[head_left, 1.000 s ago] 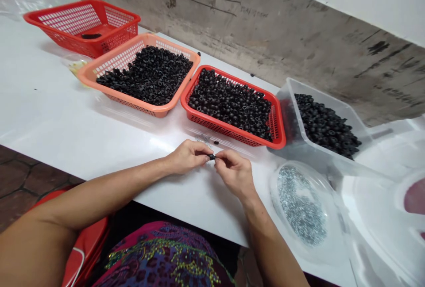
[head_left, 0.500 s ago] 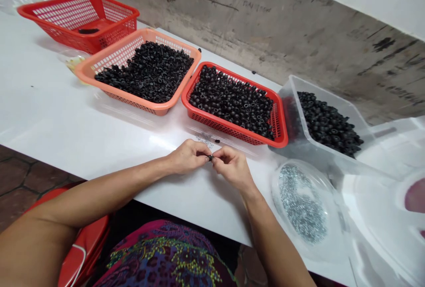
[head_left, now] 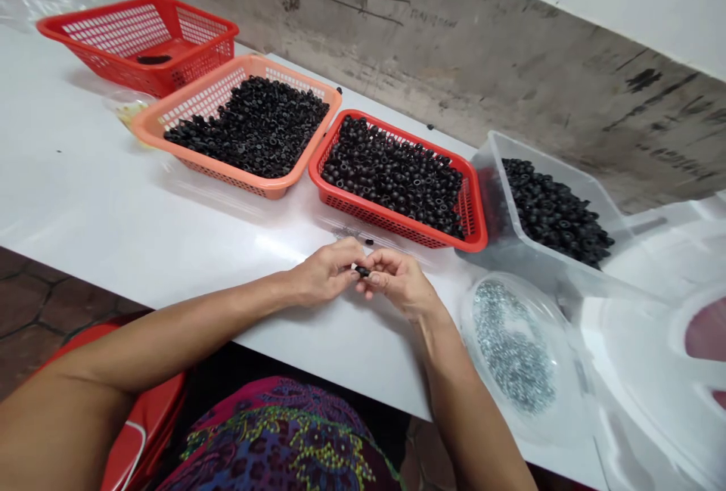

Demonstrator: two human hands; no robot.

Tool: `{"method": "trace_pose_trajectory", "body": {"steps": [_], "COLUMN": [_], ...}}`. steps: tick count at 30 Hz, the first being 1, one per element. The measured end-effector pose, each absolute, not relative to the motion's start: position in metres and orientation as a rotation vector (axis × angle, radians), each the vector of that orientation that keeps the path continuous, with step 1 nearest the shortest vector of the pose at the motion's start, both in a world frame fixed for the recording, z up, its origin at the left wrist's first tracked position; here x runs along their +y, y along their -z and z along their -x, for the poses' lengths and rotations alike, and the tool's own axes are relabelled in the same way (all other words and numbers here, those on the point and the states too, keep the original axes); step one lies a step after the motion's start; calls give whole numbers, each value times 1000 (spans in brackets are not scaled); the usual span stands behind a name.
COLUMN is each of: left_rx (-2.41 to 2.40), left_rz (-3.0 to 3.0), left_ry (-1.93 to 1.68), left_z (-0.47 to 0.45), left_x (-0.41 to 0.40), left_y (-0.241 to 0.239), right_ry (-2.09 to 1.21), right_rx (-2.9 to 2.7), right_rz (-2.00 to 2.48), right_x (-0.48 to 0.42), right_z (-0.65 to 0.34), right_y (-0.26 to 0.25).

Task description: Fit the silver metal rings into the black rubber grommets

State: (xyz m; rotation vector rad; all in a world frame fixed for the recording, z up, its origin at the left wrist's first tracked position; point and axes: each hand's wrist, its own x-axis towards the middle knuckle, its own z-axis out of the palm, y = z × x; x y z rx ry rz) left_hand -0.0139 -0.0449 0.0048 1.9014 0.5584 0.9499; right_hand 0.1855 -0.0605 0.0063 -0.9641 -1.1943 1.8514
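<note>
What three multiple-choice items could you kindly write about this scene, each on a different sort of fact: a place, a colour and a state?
1. Where is the clear plastic tub?
A. Between the two red baskets
B. At the right end of the row of baskets
C. On the floor

2. What colour is the basket at the far left?
A. Blue
B. White
C. Red

3. What are the left hand and right hand doing?
A. Pinching a small black part
B. Each gripping a basket
C. Lying flat on the table

Answers:
1. B: the tub stands right of the nearer red basket.
2. C: its mesh walls show red.
3. A: the part sits between both hands' fingertips.
</note>
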Motion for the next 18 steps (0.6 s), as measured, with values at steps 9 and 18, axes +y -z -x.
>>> {"method": "trace_pose_trajectory", "body": {"steps": [9,18], "left_rx": [648,514], "left_rz": [-1825,-1439], "left_ry": [-1050,-970], "left_z": [12,8], "left_x": [-42,-44], "left_y": [3,0], "right_ry": [-1889,-1766], "right_rx": [-1177,-1133], "right_rz": [875,934], "right_x": [-60,-63], "right_z": [-177,-179], "right_y": [-7,-12]}}
